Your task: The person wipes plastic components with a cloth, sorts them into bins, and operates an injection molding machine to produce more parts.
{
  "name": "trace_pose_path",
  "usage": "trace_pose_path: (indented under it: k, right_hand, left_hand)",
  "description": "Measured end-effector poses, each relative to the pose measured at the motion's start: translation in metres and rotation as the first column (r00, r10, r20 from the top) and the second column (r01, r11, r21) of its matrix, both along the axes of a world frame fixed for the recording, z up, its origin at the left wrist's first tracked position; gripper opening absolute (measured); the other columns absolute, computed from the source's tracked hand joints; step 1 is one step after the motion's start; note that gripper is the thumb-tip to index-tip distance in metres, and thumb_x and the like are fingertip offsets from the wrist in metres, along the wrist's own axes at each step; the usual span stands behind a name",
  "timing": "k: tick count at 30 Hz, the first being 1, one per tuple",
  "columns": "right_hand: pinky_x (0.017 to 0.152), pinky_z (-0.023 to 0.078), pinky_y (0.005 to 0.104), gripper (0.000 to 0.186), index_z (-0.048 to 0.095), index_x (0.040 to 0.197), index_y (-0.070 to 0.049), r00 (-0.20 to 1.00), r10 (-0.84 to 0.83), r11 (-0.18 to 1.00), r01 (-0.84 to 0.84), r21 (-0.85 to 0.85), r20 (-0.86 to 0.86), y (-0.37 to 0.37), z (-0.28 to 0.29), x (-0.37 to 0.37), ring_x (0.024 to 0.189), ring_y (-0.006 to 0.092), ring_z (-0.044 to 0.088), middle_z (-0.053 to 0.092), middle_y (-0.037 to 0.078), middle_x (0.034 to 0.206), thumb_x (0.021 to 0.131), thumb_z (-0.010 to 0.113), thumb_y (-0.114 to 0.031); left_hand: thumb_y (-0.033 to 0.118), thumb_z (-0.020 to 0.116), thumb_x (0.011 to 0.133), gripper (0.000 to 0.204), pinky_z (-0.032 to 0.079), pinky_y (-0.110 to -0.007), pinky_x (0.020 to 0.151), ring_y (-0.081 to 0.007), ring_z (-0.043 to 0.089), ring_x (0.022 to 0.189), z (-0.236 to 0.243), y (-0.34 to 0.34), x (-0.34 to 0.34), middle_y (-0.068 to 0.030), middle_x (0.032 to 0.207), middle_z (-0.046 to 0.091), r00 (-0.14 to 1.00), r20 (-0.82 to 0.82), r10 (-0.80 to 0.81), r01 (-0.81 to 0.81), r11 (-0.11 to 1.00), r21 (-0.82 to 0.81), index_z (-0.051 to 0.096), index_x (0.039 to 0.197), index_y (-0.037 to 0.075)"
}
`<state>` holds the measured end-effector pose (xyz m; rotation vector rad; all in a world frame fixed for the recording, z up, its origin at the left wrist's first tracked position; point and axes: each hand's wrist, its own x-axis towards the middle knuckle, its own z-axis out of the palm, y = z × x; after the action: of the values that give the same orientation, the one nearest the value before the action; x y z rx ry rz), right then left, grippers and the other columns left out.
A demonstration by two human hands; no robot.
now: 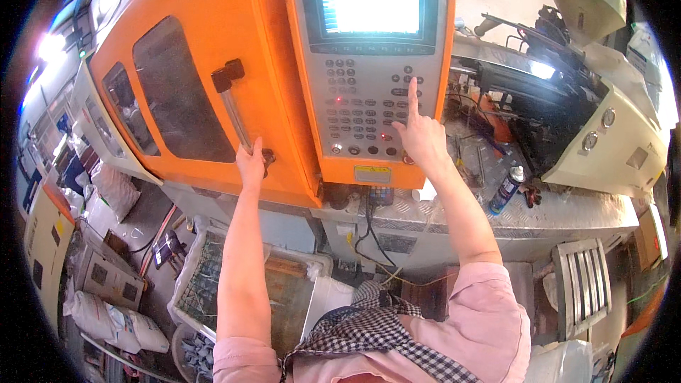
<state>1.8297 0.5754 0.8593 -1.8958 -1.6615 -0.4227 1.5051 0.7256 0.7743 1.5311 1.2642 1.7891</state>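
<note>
Keying seems unfinished, door (pixel 181 89) apparently closed: left hand (pixel 250 163) wraps fingers round its handle (pixel 235 112); empty right hand (pixel 425 142) extends one to the keypad (pixel 363 112).

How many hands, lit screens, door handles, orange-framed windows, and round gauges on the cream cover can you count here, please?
Hands: 2 (left hand, right hand)
Lit screen: 1
Door handle: 1
Orange-framed windows: 2
Round gauges: 2
Total: 8
</note>
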Motion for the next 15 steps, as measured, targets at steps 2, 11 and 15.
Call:
trace_pose_path:
  k: [2,11,15]
  right_hand:
    - [0.052,0.050,0.0418,0.096,-0.007,0.142,-0.007,1.000,0.008,1.000,-0.008,0.027,-0.006,0.001,-0.004,0.003,0.054,0.0366,0.060,0.060,0.018,0.059,0.080,0.064,-0.023]
    - [0.056,0.050,0.0408,0.095,-0.007,0.143,-0.010,0.999,-0.031,1.000,0.031,0.003,0.010,0.004,-0.004,0.014,0.055,0.0335,0.061,0.059,0.013,0.056,0.081,0.063,-0.022]
    - [0.057,0.050,0.0406,0.093,-0.008,0.143,-0.011,0.998,-0.060,0.997,0.061,-0.037,0.013,0.003,-0.002,0.014,0.056,0.0335,0.061,0.060,0.013,0.058,0.082,0.062,-0.024]
  left_hand:
    - [0.023,0.063,0.086,0.026,0.033,-0.027,0.036,-0.0104,0.043,0.040,-0.001,0.001,-0.003,-0.0016,0.052,0.047,0.999,0.013,-0.035,0.034,0.999,0.032,0.049,0.079,0.002]
    - [0.022,0.061,0.087,0.023,0.033,-0.027,0.036,-0.0106,0.044,0.041,0.000,0.002,-0.003,-0.0014,0.053,0.046,1.000,0.014,-0.023,0.022,0.999,0.029,0.049,0.082,0.003]
    - [0.021,0.061,0.087,0.023,0.034,-0.026,0.039,-0.0101,0.044,0.043,0.002,-0.005,0.001,-0.0011,0.053,0.045,0.998,0.045,-0.054,0.055,0.998,-0.019,0.049,0.081,0.003]
